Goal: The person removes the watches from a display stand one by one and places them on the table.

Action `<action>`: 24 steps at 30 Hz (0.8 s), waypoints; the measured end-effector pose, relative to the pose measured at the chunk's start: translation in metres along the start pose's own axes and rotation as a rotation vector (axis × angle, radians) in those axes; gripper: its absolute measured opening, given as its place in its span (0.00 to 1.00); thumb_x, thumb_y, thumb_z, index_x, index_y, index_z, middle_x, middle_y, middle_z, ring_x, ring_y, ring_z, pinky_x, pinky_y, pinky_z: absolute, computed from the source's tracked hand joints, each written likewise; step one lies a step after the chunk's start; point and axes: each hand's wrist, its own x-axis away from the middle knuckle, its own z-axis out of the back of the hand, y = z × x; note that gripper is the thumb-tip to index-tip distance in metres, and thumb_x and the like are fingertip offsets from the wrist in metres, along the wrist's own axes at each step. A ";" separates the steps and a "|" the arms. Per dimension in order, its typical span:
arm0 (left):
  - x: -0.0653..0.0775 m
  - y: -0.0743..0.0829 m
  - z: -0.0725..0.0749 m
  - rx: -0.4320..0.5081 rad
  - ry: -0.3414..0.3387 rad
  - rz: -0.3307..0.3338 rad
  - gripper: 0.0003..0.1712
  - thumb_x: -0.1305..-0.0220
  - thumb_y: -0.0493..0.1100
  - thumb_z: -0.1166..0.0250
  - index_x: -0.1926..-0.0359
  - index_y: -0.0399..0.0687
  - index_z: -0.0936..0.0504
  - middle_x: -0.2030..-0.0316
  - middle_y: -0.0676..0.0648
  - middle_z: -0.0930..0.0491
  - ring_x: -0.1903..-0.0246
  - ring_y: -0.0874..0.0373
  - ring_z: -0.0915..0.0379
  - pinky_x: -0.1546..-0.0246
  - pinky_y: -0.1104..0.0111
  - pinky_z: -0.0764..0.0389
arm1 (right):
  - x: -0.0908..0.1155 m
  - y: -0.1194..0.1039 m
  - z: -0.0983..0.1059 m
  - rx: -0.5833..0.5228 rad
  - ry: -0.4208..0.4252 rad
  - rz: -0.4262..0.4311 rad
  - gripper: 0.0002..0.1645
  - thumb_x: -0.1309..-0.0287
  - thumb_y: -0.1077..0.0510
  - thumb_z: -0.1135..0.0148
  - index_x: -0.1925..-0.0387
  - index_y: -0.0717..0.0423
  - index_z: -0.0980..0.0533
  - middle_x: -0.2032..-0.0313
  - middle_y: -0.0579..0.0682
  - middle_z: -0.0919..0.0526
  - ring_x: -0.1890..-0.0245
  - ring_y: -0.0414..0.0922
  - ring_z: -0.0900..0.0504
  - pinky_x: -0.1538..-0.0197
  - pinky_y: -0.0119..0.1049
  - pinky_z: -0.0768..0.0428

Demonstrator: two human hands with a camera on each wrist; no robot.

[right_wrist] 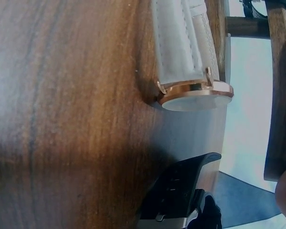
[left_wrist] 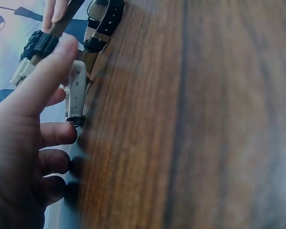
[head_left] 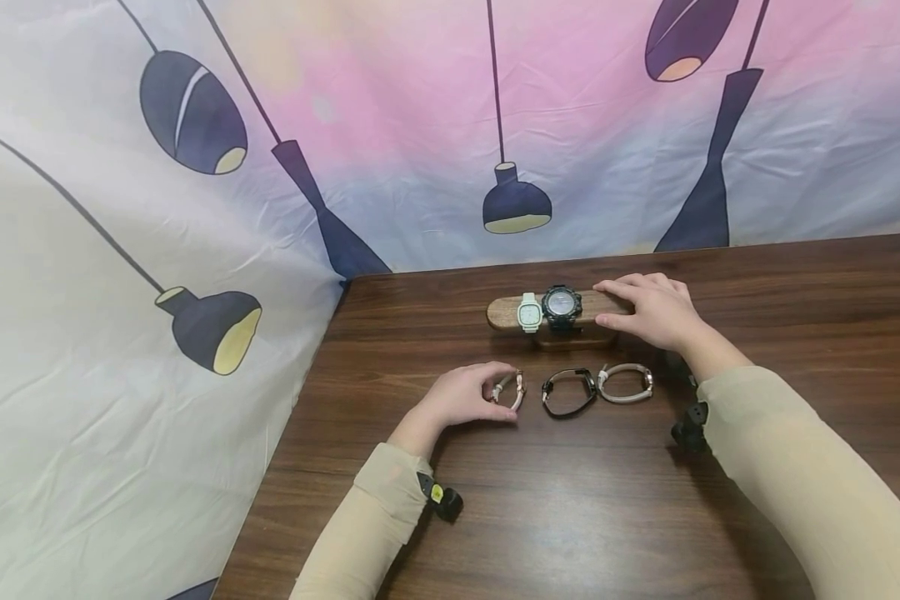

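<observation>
My left hand [head_left: 468, 396] curls its thumb and fingers around a white-strapped watch [head_left: 520, 388] lying on its side on the table. In the left wrist view, the punched strap [left_wrist: 77, 90] shows between thumb and fingers. With my right hand [head_left: 652, 312] I grip the right end of a wooden watch stand [head_left: 502, 314], fingers behind the bar and thumb in front. A pale green square watch [head_left: 529, 314] and a chunky black watch [head_left: 562, 305] are strapped around the bar's left and middle parts.
In front of the stand lie a looped black watch [head_left: 590, 385] and a white watch [head_left: 624, 400] with a rose-gold case. Another black watch [right_wrist: 174, 191] lies near my right wrist, partly hidden by it in the head view. A printed cloth [head_left: 420, 150] hangs behind the brown table [head_left: 570, 517].
</observation>
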 end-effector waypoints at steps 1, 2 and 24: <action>0.000 0.000 0.000 -0.004 -0.003 0.003 0.42 0.57 0.69 0.31 0.40 0.62 0.27 0.75 0.61 0.28 0.73 0.66 0.32 0.71 0.70 0.30 | 0.000 0.000 0.000 0.000 0.001 0.000 0.37 0.43 0.34 0.43 0.36 0.47 0.32 0.39 0.58 0.33 0.41 0.62 0.41 0.45 0.65 0.51; 0.000 0.000 0.000 -0.010 -0.004 0.003 0.42 0.57 0.69 0.31 0.40 0.63 0.27 0.74 0.60 0.28 0.73 0.66 0.32 0.71 0.69 0.30 | 0.000 0.000 0.000 0.000 0.001 0.000 0.37 0.43 0.35 0.43 0.36 0.47 0.32 0.39 0.58 0.33 0.41 0.62 0.41 0.45 0.65 0.51; -0.009 0.000 -0.004 0.013 0.029 -0.098 0.39 0.58 0.60 0.26 0.43 0.55 0.25 0.53 0.56 0.26 0.54 0.59 0.36 0.48 0.61 0.36 | 0.000 0.002 -0.001 0.004 -0.004 0.000 0.38 0.43 0.33 0.44 0.36 0.47 0.33 0.39 0.58 0.33 0.40 0.62 0.42 0.44 0.65 0.51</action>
